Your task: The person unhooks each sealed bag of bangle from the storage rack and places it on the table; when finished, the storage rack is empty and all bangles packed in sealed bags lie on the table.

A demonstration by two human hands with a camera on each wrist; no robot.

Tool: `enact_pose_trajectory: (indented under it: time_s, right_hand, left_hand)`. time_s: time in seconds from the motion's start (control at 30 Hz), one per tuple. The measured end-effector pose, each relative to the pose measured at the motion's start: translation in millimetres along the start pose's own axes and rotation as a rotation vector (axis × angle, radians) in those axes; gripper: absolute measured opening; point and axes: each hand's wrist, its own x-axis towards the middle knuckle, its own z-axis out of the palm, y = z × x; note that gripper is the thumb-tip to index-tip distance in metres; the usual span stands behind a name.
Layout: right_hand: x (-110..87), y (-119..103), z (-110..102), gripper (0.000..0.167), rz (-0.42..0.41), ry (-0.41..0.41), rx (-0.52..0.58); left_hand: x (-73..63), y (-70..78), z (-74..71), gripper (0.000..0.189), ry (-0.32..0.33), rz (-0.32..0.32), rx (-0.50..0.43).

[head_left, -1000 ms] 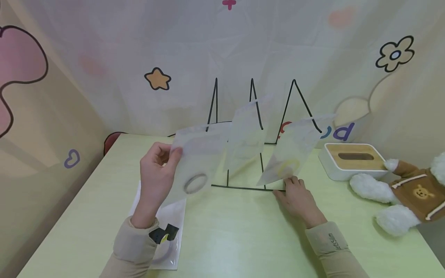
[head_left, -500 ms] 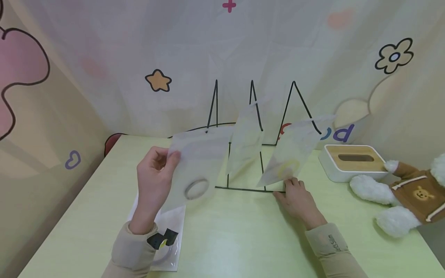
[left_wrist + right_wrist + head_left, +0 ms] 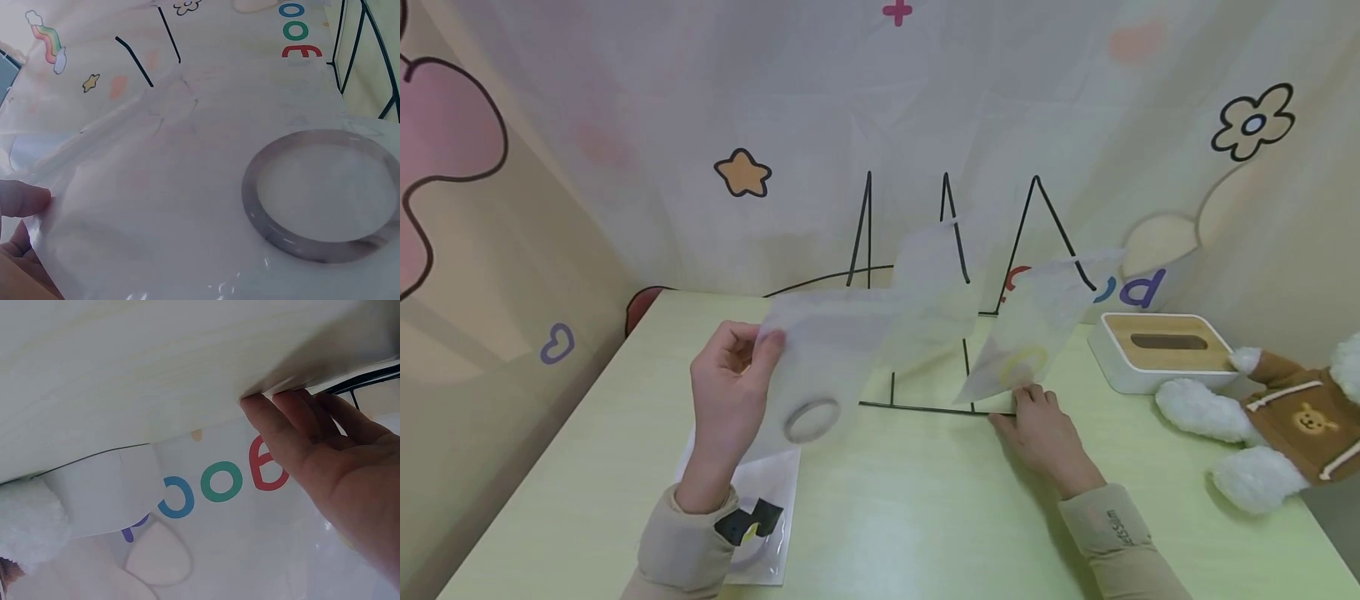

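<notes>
My left hand (image 3: pixel 726 408) pinches the left edge of a translucent plastic bag (image 3: pixel 823 342) between thumb and fingers. A grey bangle (image 3: pixel 250 194) lies inside that bag, low down. A black wire rack (image 3: pixel 925 409) stands behind it; one hook tip sits just above the bag's upper edge. A second translucent bag (image 3: pixel 928 275) hangs from the middle hook, partly overlapped by the first. From the right hook hangs another bag (image 3: pixel 1037 308) with a yellow bangle. My right hand (image 3: pixel 1047 437) holds the front right end of the rack's base, fingertips down at the tabletop.
A flat white packet (image 3: pixel 778 475) lies under my left forearm, partly hidden. Beyond the rack's right side is a white tissue box (image 3: pixel 1131 379) with a wooden lid. A white plush toy (image 3: pixel 1277 417) in a brown top lies at the right edge. A printed curtain (image 3: pixel 647 125) hangs behind.
My left hand has drawn slightly left and down with its bag, so the bag's upper edge sits lower below the left hook tip. My right hand keeps its place on the rack base.
</notes>
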Motion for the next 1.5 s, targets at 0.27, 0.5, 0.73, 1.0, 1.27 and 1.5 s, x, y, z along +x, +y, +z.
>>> enact_pose_trajectory:
  time_s: [0.27, 0.5, 0.73, 1.0, 1.27, 1.5]
  right_hand:
    - [-0.8, -1, 0, 0.058, -0.005, 0.009, 0.002]
    - [-0.9, -1, -1, 0.059, -0.003, 0.020, 0.005]
    - [-1.8, -1, -1, 0.059, -0.013, 0.028, 0.009]
    - [-0.6, -2, -1, 0.061, -0.009, 0.017, 0.013]
    - [-0.8, -2, -1, 0.060, -0.011, 0.022, 0.017]
    - [-0.1, -3, -2, 0.062, 0.001, 0.004, 0.014]
  left_hand:
    - [-0.2, -0.6, -0.3, 0.015, -0.005, -0.002, -0.010]
    - [-2.9, 1.4, 0.3, 0.014, -0.018, -0.035, -0.026]
    - [-7.0, -0.1, 2.6, 0.013, -0.043, -0.050, -0.018]
    - [-9.0, -6.6, 4.2, 0.011, -0.095, -0.109, 0.018]
    - [-5.0, -11.1, 0.3, 0.010, -0.137, -0.117, 0.068]
    - [3.3, -18.4, -6.6, 0.013, -0.205, -0.134, 0.165]
